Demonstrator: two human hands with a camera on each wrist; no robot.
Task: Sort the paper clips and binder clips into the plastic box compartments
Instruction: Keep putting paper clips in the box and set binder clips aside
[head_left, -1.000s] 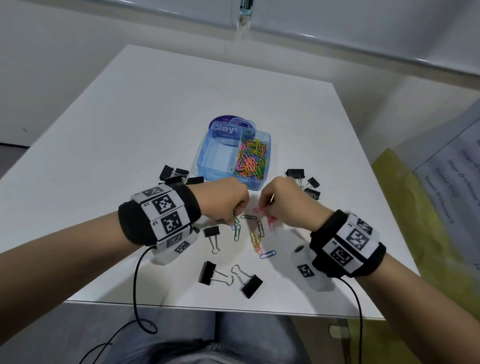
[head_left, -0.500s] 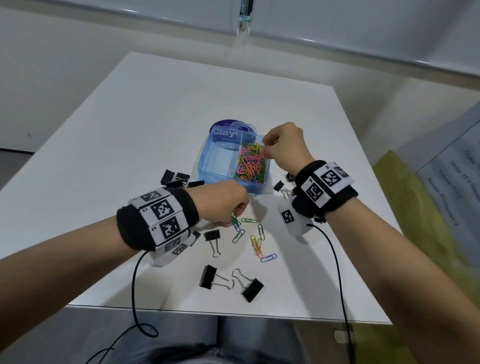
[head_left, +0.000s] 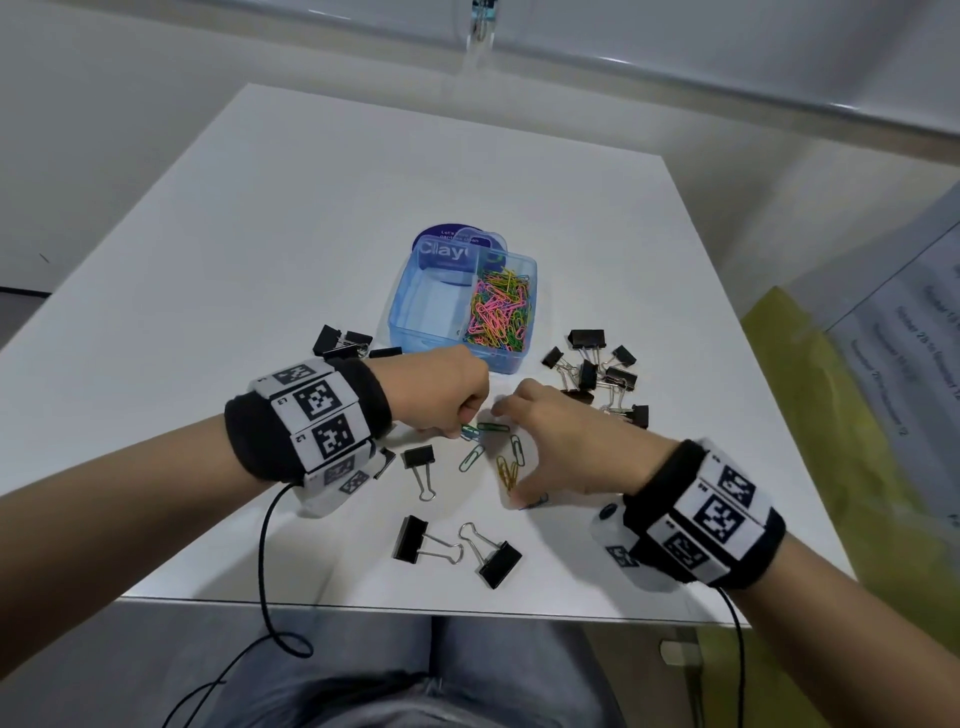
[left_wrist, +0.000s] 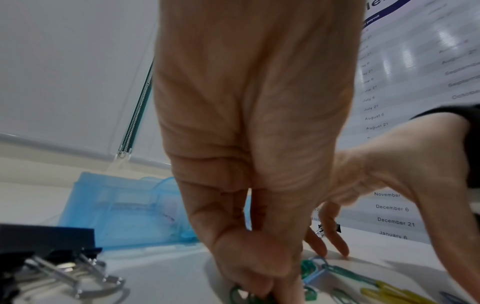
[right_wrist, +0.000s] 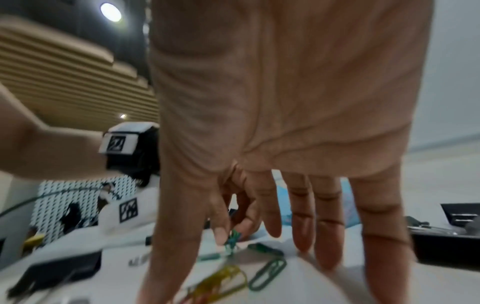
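Note:
The blue plastic box (head_left: 415, 322) stands mid-table; its right compartment holds a heap of coloured paper clips (head_left: 501, 317), its left one shows nothing inside. Just in front of it my left hand (head_left: 462, 408) is curled and pinches a green paper clip (head_left: 470, 431), also seen as the green clip (left_wrist: 242, 294) under the fingertips. My right hand (head_left: 545, 441) is spread open over the loose paper clips (head_left: 506, 465), fingertips (right_wrist: 327, 253) on the table, thumb beside yellow clips (right_wrist: 221, 281). It holds nothing.
Black binder clips lie in a left cluster (head_left: 343, 343) by the box, a right cluster (head_left: 597, 374), one (head_left: 418, 460) near my left wrist, and two (head_left: 457, 548) by the table's front edge (head_left: 415, 605). A yellow bag and printed sheet stand to the right.
My right hand carried pink clips from the pile to the box's right compartment, then came back to the pile, now open. My left hand stayed over the loose clips.

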